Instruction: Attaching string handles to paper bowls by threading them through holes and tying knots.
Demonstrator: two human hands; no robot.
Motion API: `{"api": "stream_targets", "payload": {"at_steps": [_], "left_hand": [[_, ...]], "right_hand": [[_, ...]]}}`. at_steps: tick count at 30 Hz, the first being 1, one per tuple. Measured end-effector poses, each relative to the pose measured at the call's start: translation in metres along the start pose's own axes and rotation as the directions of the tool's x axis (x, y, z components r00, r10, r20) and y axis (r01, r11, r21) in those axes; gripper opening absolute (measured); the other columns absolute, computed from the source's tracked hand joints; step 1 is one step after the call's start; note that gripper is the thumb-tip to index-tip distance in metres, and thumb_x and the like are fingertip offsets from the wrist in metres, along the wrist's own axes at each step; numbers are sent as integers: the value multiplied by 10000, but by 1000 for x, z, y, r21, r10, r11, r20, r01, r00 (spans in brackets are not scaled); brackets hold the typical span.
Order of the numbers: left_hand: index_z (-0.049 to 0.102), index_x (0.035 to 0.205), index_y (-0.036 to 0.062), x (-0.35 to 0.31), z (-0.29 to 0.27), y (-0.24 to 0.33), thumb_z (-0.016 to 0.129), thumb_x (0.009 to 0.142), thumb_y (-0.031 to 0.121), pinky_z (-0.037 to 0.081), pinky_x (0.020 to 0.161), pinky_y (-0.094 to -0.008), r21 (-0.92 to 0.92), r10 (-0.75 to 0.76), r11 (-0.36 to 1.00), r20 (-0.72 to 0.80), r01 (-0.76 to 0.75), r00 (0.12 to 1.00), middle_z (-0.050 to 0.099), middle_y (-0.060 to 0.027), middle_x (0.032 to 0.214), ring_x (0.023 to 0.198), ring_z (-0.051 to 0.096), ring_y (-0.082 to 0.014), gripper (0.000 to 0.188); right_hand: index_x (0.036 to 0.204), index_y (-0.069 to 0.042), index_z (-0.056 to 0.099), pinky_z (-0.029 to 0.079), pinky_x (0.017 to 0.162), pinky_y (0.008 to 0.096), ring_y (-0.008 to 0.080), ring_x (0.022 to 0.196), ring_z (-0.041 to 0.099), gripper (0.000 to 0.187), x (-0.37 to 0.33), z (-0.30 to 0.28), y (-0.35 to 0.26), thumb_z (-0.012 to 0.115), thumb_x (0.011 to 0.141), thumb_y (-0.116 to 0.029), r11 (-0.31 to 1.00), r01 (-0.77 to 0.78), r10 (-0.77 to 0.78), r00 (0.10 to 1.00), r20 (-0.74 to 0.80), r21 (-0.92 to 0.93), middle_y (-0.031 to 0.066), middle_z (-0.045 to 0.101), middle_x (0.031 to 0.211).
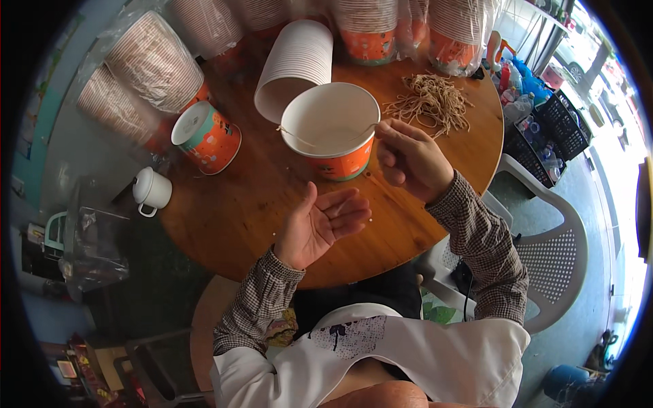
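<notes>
An orange paper bucket (340,165) with a white inside and a green base band stands upright on the round wooden table, in front of me. A thin beige cord (298,138) hangs over its left rim. My right hand (413,155) is at the bucket's right rim, thumb and forefinger pinched on a cord end there. Whether both cord ends belong to one piece cannot be seen. My left hand (323,226) is held palm up, fingers apart and empty, just nearer to me than the bucket, not touching it.
A stack of white paper buckets (296,64) lies on its side behind. A heap of cords (435,102) is at the right. An upturned orange bucket (207,138), a white enamel mug (152,190) and several bagged bucket stacks (155,61) line the table; a chair (554,262) stands right.
</notes>
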State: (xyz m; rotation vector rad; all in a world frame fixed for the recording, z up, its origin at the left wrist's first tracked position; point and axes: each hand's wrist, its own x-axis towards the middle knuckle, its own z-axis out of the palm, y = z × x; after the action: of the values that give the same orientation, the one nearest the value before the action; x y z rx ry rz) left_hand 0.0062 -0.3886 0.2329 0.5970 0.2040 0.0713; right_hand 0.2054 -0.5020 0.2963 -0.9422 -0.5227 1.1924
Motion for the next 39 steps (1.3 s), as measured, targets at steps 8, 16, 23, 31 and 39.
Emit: {"api": "stream_targets", "payload": {"at_steps": [8,16,23,31,39], "left_hand": [[559,1204,-67,-14,7,-7,470,1007,174,565,825,-305,538,140,841,-128,-49,982,667,-167,1072,949,678,-228,324],[625,1086,-27,-20,19,3,538,963,46,560,708,-257,931,438,179,215,-319,873,699,-103,927,804,692,-158,168],[603,1063,-8,-30,19,9,524,992,154,510,673,-219,908,563,303,75,-290,823,656,-52,839,726,622,-89,194],[593,815,-1,-17,13,-2,541,989,263,393,527,-249,929,571,212,134,-302,810,529,-33,671,578,498,-108,320],[524,796,-8,-7,29,-4,587,939,82,433,544,-304,915,656,-248,401,-319,640,521,-87,702,606,531,-208,181]], "right_hand": [[1110,-34,534,424,467,194,76,527,527,181,-17,-23,28,510,991,-168,849,172,-235,970,-66,-499,41,590,771],[1213,-2,493,518,657,246,113,768,624,285,-39,15,75,572,956,-97,839,261,-175,960,218,-478,63,626,929],[1008,14,608,479,725,214,57,809,575,125,-31,10,89,622,932,-84,848,287,-235,957,169,-446,21,642,870],[945,6,625,459,644,199,31,722,555,77,-40,14,83,631,924,-67,701,329,-291,942,167,-633,7,639,784],[924,-22,597,430,547,232,58,570,509,97,-40,15,82,663,888,-84,680,349,-357,926,126,-645,32,585,640]]}}
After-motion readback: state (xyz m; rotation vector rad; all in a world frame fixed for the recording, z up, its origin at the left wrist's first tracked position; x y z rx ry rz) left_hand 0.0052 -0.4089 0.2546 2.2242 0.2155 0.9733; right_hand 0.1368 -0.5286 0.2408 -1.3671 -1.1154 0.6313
